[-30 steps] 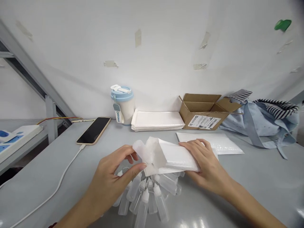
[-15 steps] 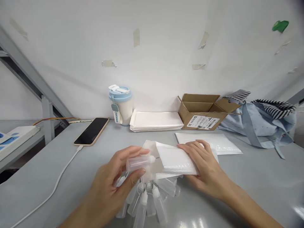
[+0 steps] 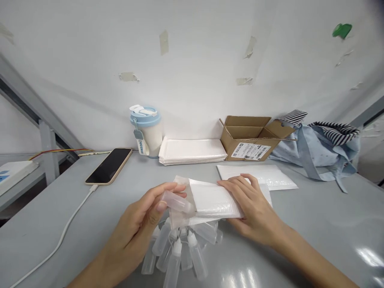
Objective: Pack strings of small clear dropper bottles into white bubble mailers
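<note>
Bottle: small translucent plastic dropper bottle point(image 3: 177, 203), tip at the mouth of the white padded mailer envelope point(image 3: 214, 199), above the grey table point(image 3: 315, 224).
Left hand point(image 3: 141, 224): pinches the bottle.
Right hand point(image 3: 252, 204): grips the envelope.
Below: pile of matching bottles point(image 3: 180, 250).

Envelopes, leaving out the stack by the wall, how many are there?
2. One envelope is held by the right hand, with the left hand holding a bottle at its open end. A second envelope lies flat behind. More could hide underneath.

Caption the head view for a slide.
Left hand holds dropper bottle at mouth of padded mailer held by right hand.
</note>
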Demonstrator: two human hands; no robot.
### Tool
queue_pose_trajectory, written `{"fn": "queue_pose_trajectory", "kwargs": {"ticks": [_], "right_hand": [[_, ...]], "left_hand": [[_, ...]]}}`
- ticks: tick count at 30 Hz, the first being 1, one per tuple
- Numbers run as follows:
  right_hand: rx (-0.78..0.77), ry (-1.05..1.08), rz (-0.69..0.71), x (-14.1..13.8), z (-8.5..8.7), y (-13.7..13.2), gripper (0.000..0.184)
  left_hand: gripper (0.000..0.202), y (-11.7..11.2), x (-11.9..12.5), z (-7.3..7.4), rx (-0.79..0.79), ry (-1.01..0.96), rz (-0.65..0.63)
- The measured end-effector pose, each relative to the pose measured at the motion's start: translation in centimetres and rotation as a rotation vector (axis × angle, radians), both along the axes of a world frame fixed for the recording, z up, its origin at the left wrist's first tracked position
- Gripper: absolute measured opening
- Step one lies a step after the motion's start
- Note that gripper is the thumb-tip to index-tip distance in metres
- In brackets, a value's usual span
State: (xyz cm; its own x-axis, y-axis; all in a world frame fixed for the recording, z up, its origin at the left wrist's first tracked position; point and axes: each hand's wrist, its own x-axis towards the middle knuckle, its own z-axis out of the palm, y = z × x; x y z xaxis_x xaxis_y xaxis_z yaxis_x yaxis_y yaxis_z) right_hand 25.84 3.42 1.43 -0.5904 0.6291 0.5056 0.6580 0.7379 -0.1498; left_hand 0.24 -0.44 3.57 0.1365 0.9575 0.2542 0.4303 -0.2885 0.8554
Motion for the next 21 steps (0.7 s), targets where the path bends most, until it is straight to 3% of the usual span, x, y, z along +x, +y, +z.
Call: {"fn": "queue_pose_trajectory", "kwargs": {"ticks": [5, 10, 12, 18, 21], "right_hand": [[-0.002, -0.003, -0.013, 0.1, 0.1, 0.0, 0.048], [-0.013, 0.001, -0.034, 0.1, 0.3, 0.0, 0.05], [-0.005, 0.01, -0.035, 0.0, 0.3, 0.1, 0.049], [0.013, 0.018, -0.035, 0.1, 0.4, 0.0, 0.048], [0.032, 0.018, -0.032, 0.1, 0.4, 0.0, 0.048]], "left_hand": [[0.016, 0.3, -0.3, -0.7, 0.329, 0.198, 0.08], [0.01, -0.3, 0.2, -1.1, 0.187, 0.0, 0.231], [0.011, -0.4, 0.3, -1.2, 0.2, -0.068, 0.27], [0.004, 0.1, 0.0, -0.9, 0.351, 0.233, 0.19], [0.009, 0.1, 0.1, -0.8, 0.455, 0.262, 0.137]]}}
